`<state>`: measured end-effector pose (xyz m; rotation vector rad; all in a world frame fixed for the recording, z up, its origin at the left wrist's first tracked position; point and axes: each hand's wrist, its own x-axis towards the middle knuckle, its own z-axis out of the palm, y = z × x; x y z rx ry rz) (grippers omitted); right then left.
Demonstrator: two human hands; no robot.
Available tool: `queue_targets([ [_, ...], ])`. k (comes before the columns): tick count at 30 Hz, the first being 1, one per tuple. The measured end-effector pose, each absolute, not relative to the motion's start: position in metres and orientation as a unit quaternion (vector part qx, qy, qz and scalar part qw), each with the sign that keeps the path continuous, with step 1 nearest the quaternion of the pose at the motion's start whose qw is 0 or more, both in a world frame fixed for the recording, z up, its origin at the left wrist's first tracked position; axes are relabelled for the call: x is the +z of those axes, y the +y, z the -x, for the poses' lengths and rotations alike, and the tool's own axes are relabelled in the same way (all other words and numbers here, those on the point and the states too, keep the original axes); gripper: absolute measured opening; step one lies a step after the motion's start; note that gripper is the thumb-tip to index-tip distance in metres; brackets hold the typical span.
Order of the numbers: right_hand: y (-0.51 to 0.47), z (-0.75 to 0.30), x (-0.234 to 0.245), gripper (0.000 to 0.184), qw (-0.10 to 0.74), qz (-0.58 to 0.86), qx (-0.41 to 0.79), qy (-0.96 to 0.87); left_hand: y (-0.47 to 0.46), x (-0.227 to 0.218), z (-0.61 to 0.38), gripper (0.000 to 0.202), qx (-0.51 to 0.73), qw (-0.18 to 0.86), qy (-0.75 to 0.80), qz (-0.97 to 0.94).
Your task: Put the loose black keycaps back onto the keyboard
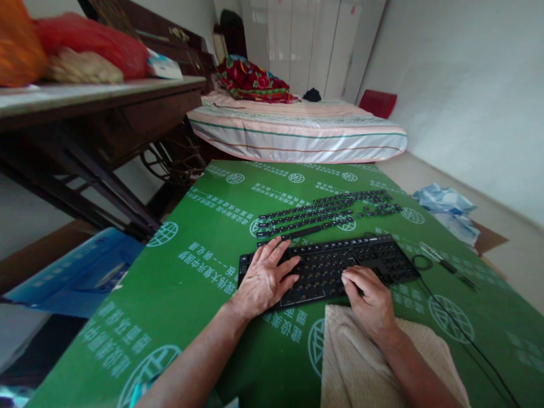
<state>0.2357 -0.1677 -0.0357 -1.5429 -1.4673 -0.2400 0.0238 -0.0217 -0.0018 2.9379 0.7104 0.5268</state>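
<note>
A black keyboard (317,272) lies on the green table, its middle stripped of keycaps, while the top row and the right-hand section still carry theirs. My left hand (267,275) rests over its left end with fingers spread, pressing on it and holding nothing. My right hand (368,297) is closed at the keyboard's front edge, thumb and forefinger pinched together; whatever they grip, if anything, is hidden. Loose black keycaps (304,215) are laid out in rows behind the keyboard, with a smaller group at their right end. Below my right hand is a beige cloth (352,368).
To the right lie a thin tool with a dark handle (448,266) and the keyboard's cable (463,334). The green tabletop (204,238) reaches back to a bed (297,133). A wooden desk (106,107) with bags stands left; crumpled plastic (446,207) lies right.
</note>
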Motion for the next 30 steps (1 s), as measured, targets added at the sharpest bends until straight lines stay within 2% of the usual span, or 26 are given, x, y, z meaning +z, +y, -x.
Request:
queue_targets([
  [8, -0.167, -0.236, -0.037, 0.016, 0.475, 0.634, -0.102, -0.602, -0.022, 0.001, -0.029, 0.032, 0.133, 0.04, 0.24, -0.961],
  [14, -0.167, -0.236, -0.037, 0.016, 0.473, 0.632, -0.108, -0.604, -0.022, -0.002, -0.026, 0.036, 0.165, 0.031, 0.244, -0.955],
  [23, -0.166, -0.236, -0.036, 0.017, 0.466, 0.641, -0.111, -0.6, -0.023, 0.002, -0.026, 0.027, 0.184, 0.029, 0.248, -0.951],
  [30, -0.167, -0.236, -0.037, 0.019, 0.461, 0.643, -0.112, -0.601, -0.02, 0.003, -0.017, 0.031, 0.197, 0.039, 0.256, -0.945],
])
